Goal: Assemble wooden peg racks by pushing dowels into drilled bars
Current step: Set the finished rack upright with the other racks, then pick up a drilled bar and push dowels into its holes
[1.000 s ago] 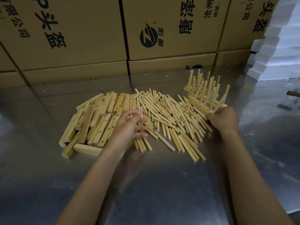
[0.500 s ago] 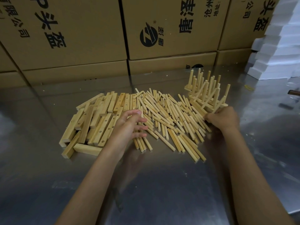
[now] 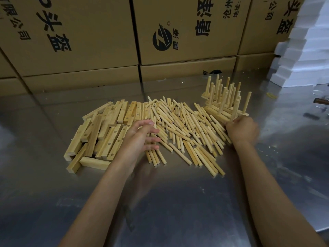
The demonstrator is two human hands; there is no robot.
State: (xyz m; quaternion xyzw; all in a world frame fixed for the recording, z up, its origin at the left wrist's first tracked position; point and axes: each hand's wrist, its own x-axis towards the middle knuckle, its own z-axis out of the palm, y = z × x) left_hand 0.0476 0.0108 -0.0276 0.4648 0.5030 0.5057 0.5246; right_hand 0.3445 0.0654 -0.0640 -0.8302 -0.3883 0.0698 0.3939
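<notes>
Loose dowels (image 3: 187, 129) lie in a wide heap at the middle of the steel table. Drilled wooden bars (image 3: 103, 129) are piled to their left. Several finished peg racks (image 3: 224, 102) with upright pegs stand stacked at the right. My left hand (image 3: 140, 138) hovers at the seam between bars and dowels, with fingers spread and relaxed and nothing in them. My right hand (image 3: 242, 130) sits at the near end of the front rack, back to the camera. Its fingers curl against that rack's bar, and the fingertips are hidden.
Printed cardboard boxes (image 3: 187, 32) form a wall along the table's far edge. White foam blocks (image 3: 306, 56) are stacked at the back right. A dark tool handle (image 3: 321, 101) lies at the right edge. Bare steel table (image 3: 160, 202) spreads out in front of the piles.
Both hands stay almost where they were. The leaning peg beside my right hand now stands straighter.
</notes>
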